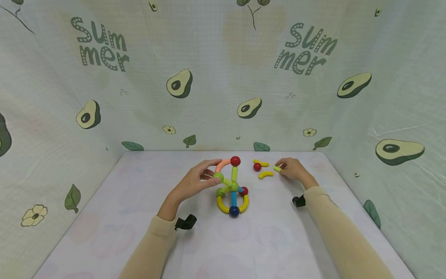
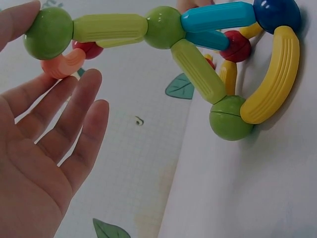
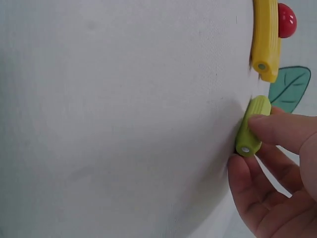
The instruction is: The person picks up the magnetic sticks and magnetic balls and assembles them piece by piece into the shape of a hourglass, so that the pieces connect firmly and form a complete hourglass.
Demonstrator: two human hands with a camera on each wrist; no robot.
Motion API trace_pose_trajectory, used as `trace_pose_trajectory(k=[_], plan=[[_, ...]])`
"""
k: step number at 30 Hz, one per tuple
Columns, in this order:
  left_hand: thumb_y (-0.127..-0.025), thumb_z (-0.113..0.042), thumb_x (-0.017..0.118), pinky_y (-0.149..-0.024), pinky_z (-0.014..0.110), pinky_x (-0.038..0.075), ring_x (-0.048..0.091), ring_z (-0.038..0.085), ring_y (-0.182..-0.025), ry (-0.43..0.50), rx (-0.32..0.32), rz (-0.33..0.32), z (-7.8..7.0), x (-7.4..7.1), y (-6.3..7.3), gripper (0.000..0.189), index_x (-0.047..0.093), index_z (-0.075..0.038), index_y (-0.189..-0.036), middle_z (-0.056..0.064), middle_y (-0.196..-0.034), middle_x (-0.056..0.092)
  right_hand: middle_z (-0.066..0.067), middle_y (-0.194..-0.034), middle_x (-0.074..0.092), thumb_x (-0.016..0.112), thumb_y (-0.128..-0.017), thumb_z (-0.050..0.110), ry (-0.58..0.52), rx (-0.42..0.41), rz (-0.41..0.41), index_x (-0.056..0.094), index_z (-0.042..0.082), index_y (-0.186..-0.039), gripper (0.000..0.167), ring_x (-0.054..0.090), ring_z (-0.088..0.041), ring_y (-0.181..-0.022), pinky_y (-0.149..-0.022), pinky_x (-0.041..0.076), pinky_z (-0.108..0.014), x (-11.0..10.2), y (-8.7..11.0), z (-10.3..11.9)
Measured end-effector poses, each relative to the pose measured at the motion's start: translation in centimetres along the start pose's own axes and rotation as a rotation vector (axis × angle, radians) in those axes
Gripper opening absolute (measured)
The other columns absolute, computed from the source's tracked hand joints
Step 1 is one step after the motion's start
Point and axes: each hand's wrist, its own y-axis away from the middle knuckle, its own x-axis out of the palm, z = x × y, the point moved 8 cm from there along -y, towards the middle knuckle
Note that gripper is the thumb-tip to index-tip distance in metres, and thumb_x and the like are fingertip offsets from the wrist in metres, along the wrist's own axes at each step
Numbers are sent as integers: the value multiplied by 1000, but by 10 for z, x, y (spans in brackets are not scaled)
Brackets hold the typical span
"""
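In the head view a built figure of magnetic balls and rods (image 1: 234,199) stands on the table. My left hand (image 1: 196,180) holds it at the upper left: the thumb presses a green ball (image 2: 48,32) and the index finger touches the orange curved rod (image 2: 63,64). The other left fingers stretch out beside it. A red ball (image 1: 235,161) tops the figure; a dark blue ball (image 1: 234,211) sits low at its front. My right hand (image 1: 292,169) pinches a short green rod (image 3: 253,126) between thumb and fingers, low by the table surface.
Between the figure and my right hand lie a loose red ball (image 1: 257,167) and two yellow curved rods, one nearer (image 1: 266,175) and one farther back (image 1: 262,163). A patterned cloth wall (image 1: 216,116) rises behind the white table (image 1: 271,244).
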Motion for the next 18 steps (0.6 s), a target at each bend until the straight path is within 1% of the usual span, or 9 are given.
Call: trace_pose_trajectory(k=[4, 8, 10, 13, 16, 18], plan=[[-99, -39, 76, -105, 45, 54, 66, 19, -119, -9, 0, -2, 0, 0, 0, 63, 52, -33, -156, -9, -153, 55, -26, -124, 67, 65, -98, 4, 26, -39, 3, 65, -1, -138, 41, 63, -39, -109, -95, 55, -55, -6, 7, 7], [-99, -39, 76, -106, 46, 53, 65, 20, -120, -9, 2, -7, 0, 0, 0, 62, 52, -33, -156, -9, -153, 55, -24, -125, 68, 63, -101, 5, 14, -80, -45, 66, 1, -140, 39, 64, -39, -112, -96, 56, -54, -13, 14, 20], [-99, -39, 76, -107, 46, 52, 65, 20, -120, -8, 5, -10, 1, -1, -1, 61, 53, -33, -155, -9, -152, 55, -22, -125, 69, 63, -102, 7, -6, -112, -83, 67, 3, -139, 37, 65, -38, -111, -96, 57, -53, -17, 17, 32], [-99, -38, 77, -107, 47, 52, 66, 20, -120, -2, 9, -14, 2, -2, -1, 61, 53, -32, -155, -8, -152, 56, -20, -125, 70, 67, -102, 8, -55, -175, -138, 69, 4, -136, 34, 67, -37, -109, -94, 59, -52, -23, 26, 55], [-99, -40, 76, -103, 46, 54, 65, 21, -119, 6, -12, -16, 4, -2, 0, 61, 53, -34, -155, -9, -152, 56, -18, -124, 71, 69, -102, 10, -114, -218, -182, 69, 7, -136, 34, 69, -35, -108, -92, 61, -50, -25, 36, 77], [-99, -41, 76, -100, 45, 56, 65, 21, -119, 12, -29, -19, 5, -2, 0, 62, 52, -35, -155, -10, -152, 55, -17, -124, 72, 70, -102, 11, -155, -242, -197, 68, 7, -138, 36, 70, -34, -108, -92, 61, -49, -23, 43, 91]])
